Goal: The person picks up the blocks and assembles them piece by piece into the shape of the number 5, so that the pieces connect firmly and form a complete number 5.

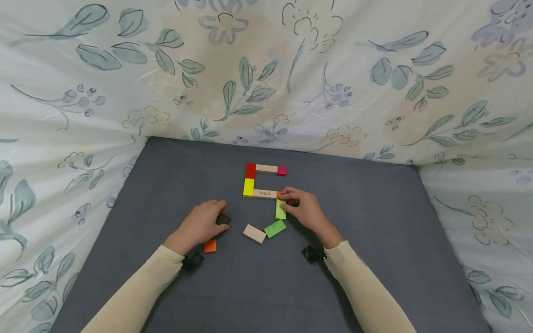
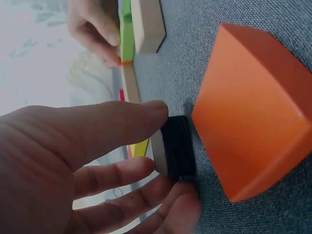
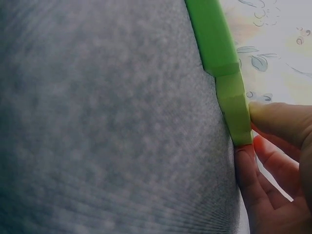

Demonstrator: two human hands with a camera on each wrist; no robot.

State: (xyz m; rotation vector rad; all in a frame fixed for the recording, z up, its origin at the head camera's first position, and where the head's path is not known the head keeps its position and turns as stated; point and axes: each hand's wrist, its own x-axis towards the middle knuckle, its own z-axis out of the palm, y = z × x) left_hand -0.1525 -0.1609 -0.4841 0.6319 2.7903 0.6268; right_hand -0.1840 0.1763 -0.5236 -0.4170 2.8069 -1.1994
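My left hand (image 1: 202,223) pinches a black block (image 1: 223,219) close to the table, thumb on one side and fingers curled on the other, plainest in the left wrist view. An orange block (image 2: 253,112) lies just beside that hand. My right hand (image 1: 306,210) bends its thumb against the light green block (image 1: 280,210), while its fingertips reach the small orange block (image 1: 279,194) at that block's far end. A green block (image 1: 275,229) meets the light green one at an angle. The small orange block is partly hidden under the fingers.
Beyond the hands, a red block (image 1: 251,170), yellow block (image 1: 248,187), two plain wooden blocks (image 1: 266,169) and a magenta block (image 1: 281,171) form a bracket shape. A loose pale wooden block (image 1: 254,234) lies between the hands. Floral cloth (image 1: 258,106) walls the grey tabletop (image 1: 258,286).
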